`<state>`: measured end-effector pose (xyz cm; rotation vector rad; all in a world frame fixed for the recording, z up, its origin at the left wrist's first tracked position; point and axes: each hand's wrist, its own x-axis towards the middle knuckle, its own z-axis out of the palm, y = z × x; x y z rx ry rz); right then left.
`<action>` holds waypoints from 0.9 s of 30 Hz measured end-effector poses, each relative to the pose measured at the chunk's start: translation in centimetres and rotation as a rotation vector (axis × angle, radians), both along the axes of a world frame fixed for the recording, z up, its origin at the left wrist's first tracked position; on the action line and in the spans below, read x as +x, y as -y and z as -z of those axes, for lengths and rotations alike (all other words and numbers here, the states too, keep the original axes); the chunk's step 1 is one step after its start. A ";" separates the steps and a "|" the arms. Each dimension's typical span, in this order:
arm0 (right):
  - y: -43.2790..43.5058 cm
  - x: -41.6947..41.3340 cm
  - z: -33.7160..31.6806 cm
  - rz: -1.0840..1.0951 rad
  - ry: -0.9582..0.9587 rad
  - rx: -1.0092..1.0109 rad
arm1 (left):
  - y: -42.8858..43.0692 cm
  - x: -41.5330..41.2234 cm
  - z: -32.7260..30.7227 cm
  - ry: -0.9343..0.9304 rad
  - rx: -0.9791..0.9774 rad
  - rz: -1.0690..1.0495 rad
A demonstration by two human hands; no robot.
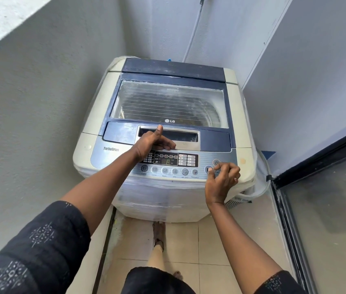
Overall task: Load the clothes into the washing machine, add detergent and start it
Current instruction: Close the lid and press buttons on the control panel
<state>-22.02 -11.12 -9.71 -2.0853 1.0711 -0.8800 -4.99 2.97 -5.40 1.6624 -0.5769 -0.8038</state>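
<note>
Your curled right hand (220, 181) thumbed the round start button (207, 167); your left hand (150, 145), gripping the silver lid handle (188, 145), risked opening it.

glossy plastic washing machine (95, 132), clear lid window (167, 102), rough matt wall (40, 102)

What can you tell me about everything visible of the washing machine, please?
The washing machine is a cream top-loader in a corner on floor tiles, its front wrapped in clear film. The blue lid with a clear window is shut. The left hand lies curled on the lid's handle; the right hand presses a thumb on a button at the panel's right.
</note>
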 end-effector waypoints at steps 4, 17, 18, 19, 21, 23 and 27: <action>-0.3 0.5 -0.2 0.025 -0.076 0.000 | 0.0 -0.1 0.1 0.001 0.014 -0.002; 0.5 2.4 -2.6 -0.488 0.137 0.000 | -0.4 0.6 -1.0 -0.095 0.056 0.037; 0.6 3.1 -3.2 -0.563 0.162 0.113 | -0.5 0.6 -1.1 -0.092 0.049 0.038; 0.7 3.8 -3.7 -0.620 0.180 0.245 | -0.6 0.7 -1.1 -0.095 0.030 0.039; 0.8 5.2 -4.1 -0.692 0.224 0.459 | -0.8 0.9 -1.2 -0.122 -0.038 0.044; 1.1 6.3 -4.1 -0.746 0.248 0.565 | -0.9 1.1 -1.4 -0.125 -0.089 0.061; 1.2 7.6 -3.9 -0.881 0.217 0.649 | -0.5 1.1 -1.1 -0.101 -0.112 0.103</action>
